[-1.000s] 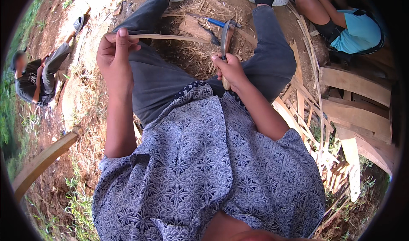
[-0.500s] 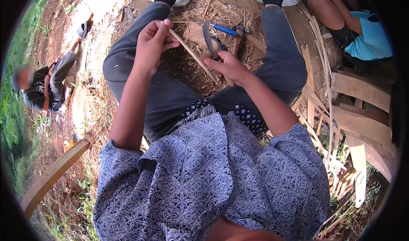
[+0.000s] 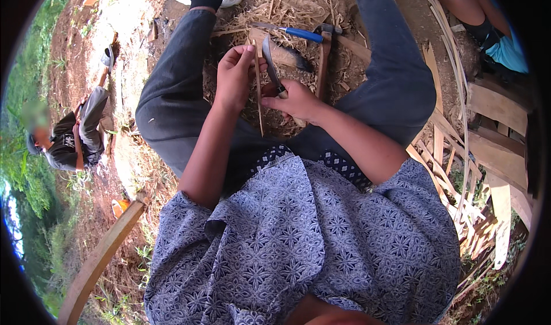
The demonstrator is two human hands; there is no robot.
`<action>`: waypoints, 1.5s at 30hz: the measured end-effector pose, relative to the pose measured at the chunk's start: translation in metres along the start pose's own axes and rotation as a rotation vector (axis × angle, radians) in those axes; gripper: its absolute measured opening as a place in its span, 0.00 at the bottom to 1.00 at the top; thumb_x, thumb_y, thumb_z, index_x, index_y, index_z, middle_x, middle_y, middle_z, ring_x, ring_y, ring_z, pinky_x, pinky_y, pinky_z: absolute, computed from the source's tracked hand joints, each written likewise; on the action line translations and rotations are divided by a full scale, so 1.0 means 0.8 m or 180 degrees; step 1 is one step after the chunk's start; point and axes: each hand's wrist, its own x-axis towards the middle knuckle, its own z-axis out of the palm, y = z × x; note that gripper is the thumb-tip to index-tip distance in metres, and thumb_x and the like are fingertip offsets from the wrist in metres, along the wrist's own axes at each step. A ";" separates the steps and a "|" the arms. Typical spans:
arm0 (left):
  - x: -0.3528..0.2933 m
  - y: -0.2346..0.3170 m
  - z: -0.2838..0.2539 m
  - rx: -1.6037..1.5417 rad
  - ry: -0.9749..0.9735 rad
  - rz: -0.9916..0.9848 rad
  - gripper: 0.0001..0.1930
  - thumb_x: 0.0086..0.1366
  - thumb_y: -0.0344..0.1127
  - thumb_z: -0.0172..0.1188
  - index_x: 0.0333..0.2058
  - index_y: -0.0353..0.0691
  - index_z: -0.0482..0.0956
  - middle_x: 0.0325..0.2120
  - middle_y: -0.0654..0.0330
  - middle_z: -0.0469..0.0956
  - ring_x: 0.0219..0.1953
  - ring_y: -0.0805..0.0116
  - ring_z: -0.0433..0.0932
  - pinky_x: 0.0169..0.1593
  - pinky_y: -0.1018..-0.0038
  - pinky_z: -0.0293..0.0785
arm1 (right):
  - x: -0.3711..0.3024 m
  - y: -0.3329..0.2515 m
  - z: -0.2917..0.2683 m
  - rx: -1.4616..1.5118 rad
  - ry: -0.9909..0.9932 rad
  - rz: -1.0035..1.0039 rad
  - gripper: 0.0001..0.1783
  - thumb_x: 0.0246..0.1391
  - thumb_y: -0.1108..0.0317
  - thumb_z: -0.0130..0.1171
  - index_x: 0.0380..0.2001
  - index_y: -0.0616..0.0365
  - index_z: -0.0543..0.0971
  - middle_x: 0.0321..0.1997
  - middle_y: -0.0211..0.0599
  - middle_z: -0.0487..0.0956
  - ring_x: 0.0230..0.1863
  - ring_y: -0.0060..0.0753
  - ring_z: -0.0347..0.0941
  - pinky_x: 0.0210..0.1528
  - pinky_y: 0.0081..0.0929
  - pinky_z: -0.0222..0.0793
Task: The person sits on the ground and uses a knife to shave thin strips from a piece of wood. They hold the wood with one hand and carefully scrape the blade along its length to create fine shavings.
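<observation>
My left hand (image 3: pixel 234 78) pinches the upper part of a thin bamboo strip (image 3: pixel 258 98) between thumb and fingers. The strip stands nearly upright in the picture, its lower end hanging free between my thighs. In my right hand (image 3: pixel 297 101) is a curved knife (image 3: pixel 270 62), gripped by its wooden handle. Its blade points away from me, just right of the strip, and my right thumb lies close to the strip. Whether blade and strip touch, I cannot tell.
Beyond my hands lie a wood block (image 3: pixel 284 54), a blue-handled tool (image 3: pixel 304 35) and a hammer-like tool (image 3: pixel 324 61) among shavings. Long strips (image 3: pixel 453 55) and curved boards (image 3: pixel 498 104) are at right. One person (image 3: pixel 69 144) sits far left, another (image 3: pixel 508 52) at upper right.
My left hand has moved right, toward my right hand. The strip has swung from a slant to nearly upright. The knife blade has tilted slightly, and the whole view has shifted.
</observation>
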 end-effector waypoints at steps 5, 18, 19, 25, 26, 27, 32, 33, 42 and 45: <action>0.002 0.001 0.005 0.0024 0.0019 -0.0065 0.06 0.71 0.36 0.58 0.39 0.41 0.75 0.29 0.63 0.77 0.34 0.71 0.80 0.41 0.74 0.80 | 0.005 0.005 0.006 0.0170 -0.0034 0.0114 0.15 0.56 0.63 0.68 0.40 0.60 0.77 0.23 0.26 0.77 0.17 0.18 0.70 0.21 0.20 0.69; -0.024 -0.012 -0.035 0.1455 -0.0681 -0.0313 0.21 0.72 0.41 0.58 0.56 0.34 0.70 0.33 0.59 0.81 0.36 0.72 0.79 0.40 0.75 0.75 | 0.022 0.002 -0.011 0.0716 0.0604 -0.0529 0.15 0.56 0.64 0.69 0.37 0.59 0.75 0.24 0.26 0.76 0.19 0.16 0.69 0.20 0.19 0.67; -0.037 -0.014 -0.030 0.2183 -0.0895 -0.0390 0.23 0.71 0.42 0.60 0.57 0.34 0.69 0.34 0.59 0.81 0.36 0.74 0.78 0.40 0.75 0.74 | 0.032 0.013 -0.026 0.0528 0.0740 -0.0467 0.14 0.56 0.64 0.68 0.38 0.59 0.74 0.25 0.25 0.75 0.19 0.16 0.69 0.20 0.19 0.67; -0.050 -0.051 -0.041 0.3265 -0.0711 0.0124 0.20 0.63 0.35 0.62 0.51 0.31 0.77 0.27 0.54 0.83 0.31 0.69 0.82 0.37 0.71 0.77 | 0.060 0.048 -0.051 0.0269 0.0712 -0.0100 0.15 0.58 0.59 0.66 0.39 0.57 0.74 0.26 0.26 0.76 0.20 0.15 0.68 0.21 0.19 0.67; -0.047 -0.053 -0.043 0.3126 -0.0599 -0.0056 0.19 0.64 0.35 0.60 0.51 0.31 0.76 0.27 0.54 0.83 0.31 0.68 0.83 0.37 0.71 0.77 | 0.063 0.049 -0.052 0.0197 0.0666 -0.0018 0.16 0.59 0.58 0.65 0.39 0.57 0.74 0.26 0.25 0.75 0.20 0.15 0.67 0.21 0.19 0.67; -0.042 -0.054 -0.045 0.2982 -0.0488 -0.0234 0.19 0.65 0.34 0.59 0.51 0.30 0.76 0.27 0.54 0.83 0.31 0.67 0.84 0.38 0.71 0.77 | 0.071 0.055 -0.052 0.0172 0.1052 0.0135 0.16 0.59 0.55 0.64 0.37 0.56 0.76 0.26 0.26 0.77 0.21 0.14 0.67 0.21 0.19 0.66; -0.031 -0.046 -0.046 0.3175 -0.0220 -0.0502 0.18 0.68 0.35 0.49 0.51 0.29 0.76 0.24 0.53 0.83 0.30 0.63 0.85 0.39 0.67 0.79 | 0.129 0.123 -0.127 -0.0780 0.2732 0.0425 0.20 0.59 0.52 0.61 0.27 0.60 0.77 0.23 0.32 0.77 0.24 0.26 0.72 0.25 0.31 0.68; -0.026 -0.056 -0.056 0.3249 -0.0240 -0.0358 0.19 0.69 0.36 0.48 0.51 0.29 0.76 0.24 0.53 0.82 0.29 0.63 0.85 0.39 0.67 0.78 | 0.130 0.121 -0.132 -0.0541 0.2963 0.0360 0.19 0.58 0.53 0.60 0.28 0.61 0.78 0.24 0.35 0.78 0.26 0.31 0.75 0.28 0.33 0.69; -0.022 -0.068 -0.054 0.3285 -0.0397 -0.0589 0.19 0.68 0.40 0.48 0.50 0.33 0.78 0.25 0.54 0.82 0.27 0.64 0.83 0.39 0.67 0.77 | 0.121 0.087 -0.143 -0.1737 0.4631 -0.0200 0.32 0.53 0.57 0.62 0.59 0.62 0.72 0.57 0.49 0.74 0.60 0.51 0.68 0.63 0.44 0.64; -0.021 -0.072 -0.056 0.3344 -0.0394 -0.0720 0.20 0.67 0.43 0.48 0.46 0.34 0.79 0.27 0.50 0.83 0.29 0.60 0.84 0.41 0.65 0.77 | 0.129 0.049 -0.135 -0.2407 0.3654 -0.0878 0.29 0.53 0.57 0.62 0.59 0.47 0.75 0.59 0.42 0.72 0.62 0.48 0.65 0.67 0.46 0.59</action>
